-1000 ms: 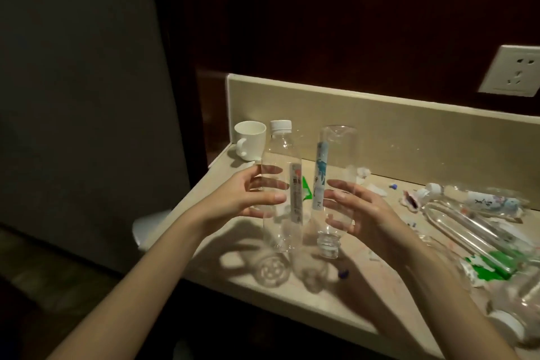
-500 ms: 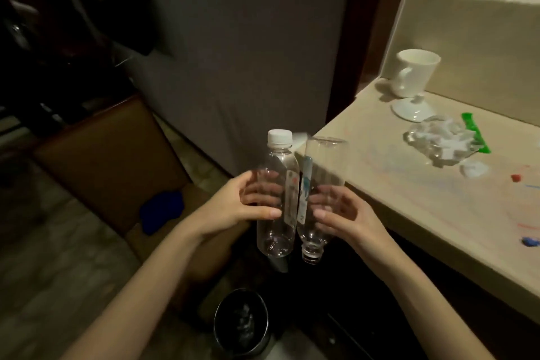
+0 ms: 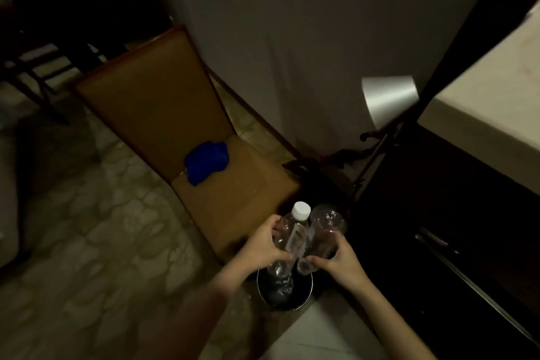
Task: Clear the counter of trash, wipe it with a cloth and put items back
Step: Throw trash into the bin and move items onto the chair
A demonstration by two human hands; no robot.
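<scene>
Both bottles have swung off the surface (image 3: 482, 90) and now hang over the bin (image 3: 285, 295) beside the chair. Left hand (image 3: 263, 245) grips the capped bottle (image 3: 287, 238), upright; right hand (image 3: 336, 257) grips the uncapped bottle (image 3: 324, 231), mouth down. Best lower them closer, then let go together so neither clips the rim.

Left hand (image 3: 264, 245), right hand (image 3: 336, 257) — seemingly gripping.

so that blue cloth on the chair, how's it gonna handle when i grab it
The blue cloth lies bunched in a soft heap on the chair seat, so it is probably floppy and will drape rather than hold its shape. It looks small, so likely light. It seems unlikely to roll or slip, though the dim light hides its texture.
</scene>
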